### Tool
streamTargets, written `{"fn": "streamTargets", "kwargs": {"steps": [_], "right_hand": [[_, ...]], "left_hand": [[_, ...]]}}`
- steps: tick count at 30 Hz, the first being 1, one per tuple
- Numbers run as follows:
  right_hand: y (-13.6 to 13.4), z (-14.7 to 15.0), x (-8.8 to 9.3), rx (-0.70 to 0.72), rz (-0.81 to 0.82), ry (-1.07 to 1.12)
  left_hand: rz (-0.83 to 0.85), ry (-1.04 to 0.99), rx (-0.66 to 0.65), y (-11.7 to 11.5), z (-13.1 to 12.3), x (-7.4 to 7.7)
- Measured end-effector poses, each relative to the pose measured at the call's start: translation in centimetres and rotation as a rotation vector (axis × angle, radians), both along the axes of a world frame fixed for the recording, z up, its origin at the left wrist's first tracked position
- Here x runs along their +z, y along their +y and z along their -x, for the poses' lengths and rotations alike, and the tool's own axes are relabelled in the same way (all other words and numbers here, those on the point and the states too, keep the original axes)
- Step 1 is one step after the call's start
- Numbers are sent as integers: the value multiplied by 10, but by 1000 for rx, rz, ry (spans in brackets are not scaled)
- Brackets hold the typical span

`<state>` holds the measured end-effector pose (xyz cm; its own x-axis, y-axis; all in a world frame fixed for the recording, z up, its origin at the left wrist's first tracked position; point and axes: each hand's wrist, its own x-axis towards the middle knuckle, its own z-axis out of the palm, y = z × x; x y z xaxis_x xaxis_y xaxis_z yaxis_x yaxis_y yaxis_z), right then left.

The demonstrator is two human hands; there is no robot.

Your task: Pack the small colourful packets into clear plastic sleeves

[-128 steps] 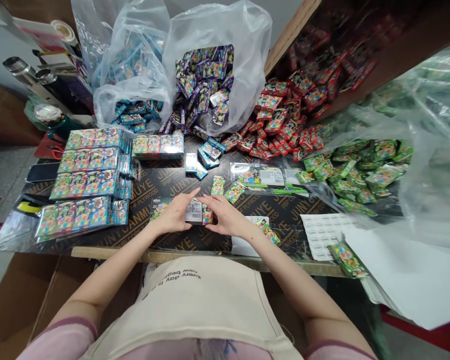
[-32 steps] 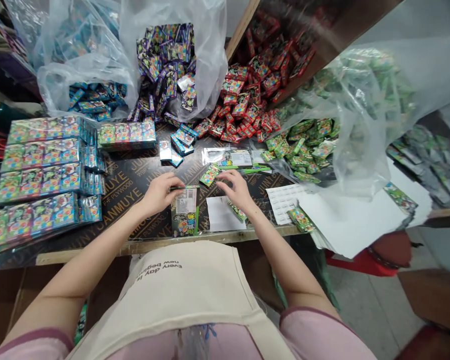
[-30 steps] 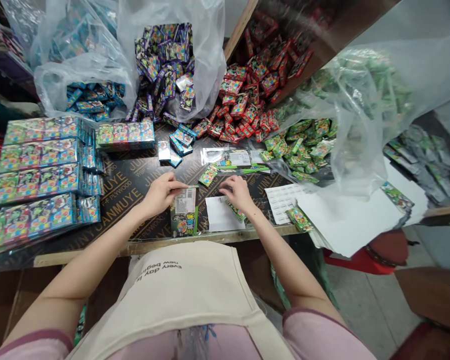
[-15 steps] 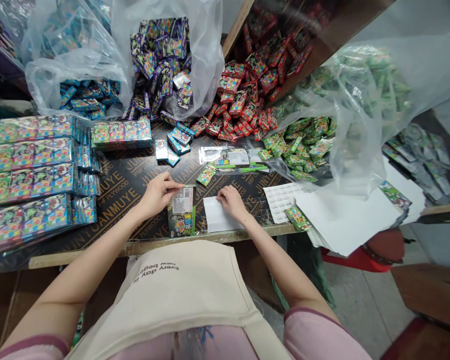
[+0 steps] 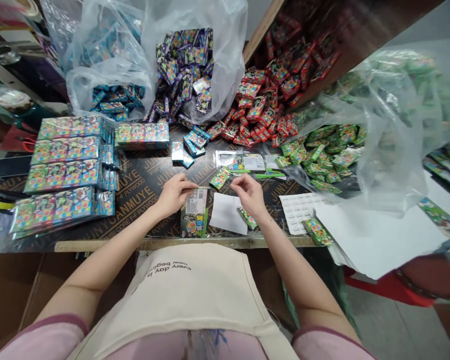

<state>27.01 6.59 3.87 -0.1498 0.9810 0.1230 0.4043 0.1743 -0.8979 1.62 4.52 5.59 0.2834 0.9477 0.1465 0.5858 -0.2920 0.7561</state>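
Note:
My left hand (image 5: 178, 194) pinches the top edge of a flat printed packet (image 5: 194, 220), dark with a green side strip and a pale label panel. The packet lies on the table by the front edge. My right hand (image 5: 249, 195) hovers just above the white paper (image 5: 229, 213), thumb and fingertips pressed together; whatever may be between them is too small to see. Beside that paper a small green packet (image 5: 247, 218) is partly covered by my right wrist. Another small green packet (image 5: 220, 178) lies between and beyond my hands.
Stacked blue packs (image 5: 65, 170) line the left. Behind are plastic bags with blue packets (image 5: 118, 99) and purple packets (image 5: 185, 70), then heaps of red packets (image 5: 262, 105) and green packets (image 5: 326, 150). A sticker sheet (image 5: 297, 212) and white sheets (image 5: 371, 230) lie right.
My right hand has lifted off the white paper and moved slightly away from me. My left hand stays on the printed packet's top edge. The camera view has turned leftward.

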Motion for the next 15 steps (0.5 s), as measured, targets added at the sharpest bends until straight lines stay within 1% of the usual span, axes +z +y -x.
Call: {"fn": "streamTargets", "kwargs": {"steps": [1, 3, 5, 6, 7, 9, 12, 15], "right_hand": [[3, 11, 11, 26, 19, 79], [9, 34, 29, 149, 85, 186], [14, 53, 40, 304, 152, 214], [17, 61, 42, 367, 171, 202], [20, 67, 42, 414, 178, 181], [24, 74, 38, 460, 177, 144], [28, 78, 27, 473, 190, 128], [28, 83, 20, 487, 215, 113]], "left_hand": [[2, -10, 20, 0, 0, 1], [2, -45, 65, -1, 0, 3], [2, -75, 98, -1, 1, 3], [1, -80, 107, -2, 1, 3], [-2, -82, 111, -2, 2, 3], [-14, -85, 108, -4, 2, 2], [-31, -103, 112, -5, 1, 2], [-35, -123, 149, -5, -2, 1]]}}
